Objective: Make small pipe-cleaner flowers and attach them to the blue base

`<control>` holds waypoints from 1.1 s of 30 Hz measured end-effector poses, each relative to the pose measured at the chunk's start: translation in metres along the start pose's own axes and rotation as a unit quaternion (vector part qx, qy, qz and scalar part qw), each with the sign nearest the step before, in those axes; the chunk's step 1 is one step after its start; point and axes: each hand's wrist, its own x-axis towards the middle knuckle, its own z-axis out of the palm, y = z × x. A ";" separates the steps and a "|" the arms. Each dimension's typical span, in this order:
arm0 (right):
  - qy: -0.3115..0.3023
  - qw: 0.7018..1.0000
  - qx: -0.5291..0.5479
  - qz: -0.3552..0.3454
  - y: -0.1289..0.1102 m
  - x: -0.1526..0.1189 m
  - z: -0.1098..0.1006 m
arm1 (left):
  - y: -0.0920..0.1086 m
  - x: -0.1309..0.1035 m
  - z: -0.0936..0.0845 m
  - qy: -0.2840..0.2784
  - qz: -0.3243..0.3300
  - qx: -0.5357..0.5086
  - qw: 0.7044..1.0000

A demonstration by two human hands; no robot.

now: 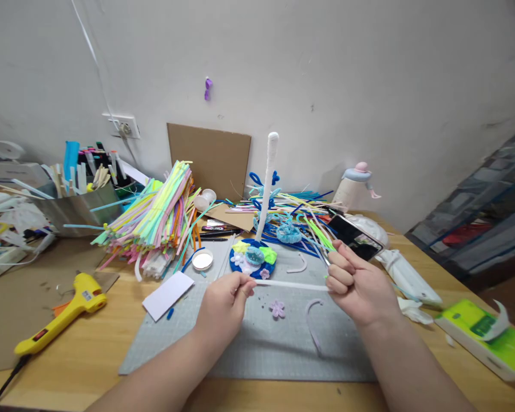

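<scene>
Between my two hands stretches a pale, whitish pipe cleaner, held nearly level above the grey cutting mat. My left hand pinches its left end between thumb and fingers. Its other end runs into my right hand, whose fingers are curled closed; a thin metal edge shows beside them, too little to name. Below the strip lie a small lilac pipe-cleaner flower and a curved lilac piece. Just behind it sits a round blue base with coloured flowers, near a tall white fuzzy stem.
A thick bundle of coloured pipe cleaners lies at the left, behind a white card. A yellow glue gun rests further left. Right of the mat are a phone, a white pack and a green-yellow tissue pack.
</scene>
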 end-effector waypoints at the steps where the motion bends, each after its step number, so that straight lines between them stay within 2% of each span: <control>1: 0.009 1.000 -0.023 -0.016 0.001 0.000 0.001 | -0.001 0.000 -0.002 -0.001 0.017 0.009 1.000; 3: 0.052 0.986 -0.110 -0.113 0.003 -0.001 0.003 | -0.003 -0.001 -0.002 -0.027 0.049 0.033 0.998; 4: 0.095 0.960 -0.177 -0.194 0.004 -0.002 0.005 | -0.003 -0.001 -0.001 -0.045 0.061 0.046 0.996; 5: 0.144 0.911 -0.260 -0.285 0.007 -0.005 0.006 | -0.004 -0.002 0.000 -0.060 0.069 0.059 0.994; 6: 0.191 0.837 -0.345 -0.378 0.010 -0.009 0.008 | -0.004 -0.003 0.002 -0.070 0.075 0.070 0.992; 7: 0.223 0.746 -0.430 -0.458 0.014 -0.015 0.010 | -0.004 -0.004 0.003 -0.076 0.080 0.079 0.991; 8: 0.221 0.660 -0.507 -0.508 0.019 -0.021 0.013 | -0.004 -0.005 0.005 -0.078 0.086 0.085 0.990; 9: 0.188 0.594 -0.560 -0.546 0.024 -0.027 0.017 | -0.004 -0.006 0.006 -0.077 0.092 0.087 0.989; 10: 0.129 0.553 -0.596 -0.568 0.029 -0.033 0.021 | -0.003 -0.007 0.006 -0.073 0.095 0.086 0.989; 12: -0.043 0.518 -0.677 -0.521 0.039 -0.040 0.029 | -0.002 -0.007 0.006 -0.062 0.088 0.072 0.992; 13: -0.107 0.518 -0.693 -0.490 0.043 -0.041 0.032 | 0.000 -0.008 0.005 -0.055 0.079 0.060 0.994; 15: -0.175 0.556 -0.690 -0.428 0.049 -0.039 0.035 | 0.002 -0.007 0.003 -0.042 0.055 0.030 0.997; 18: -0.206 0.624 -0.667 -0.351 0.053 -0.031 0.033 | 0.006 -0.005 0.001 -0.044 0.024 -0.018 0.999; 20: -0.203 0.643 -0.659 -0.332 0.054 -0.028 0.030 | 0.007 -0.004 0.001 -0.045 0.007 -0.050 0.998; 26: -0.204 0.657 -0.651 -0.321 0.052 -0.030 0.030 | 0.006 -0.002 0.001 -0.038 -0.011 -0.083 0.996; 33: -0.219 0.632 -0.669 -0.325 0.050 -0.032 0.032 | 0.005 -0.002 0.003 -0.075 -0.077 -0.158 0.982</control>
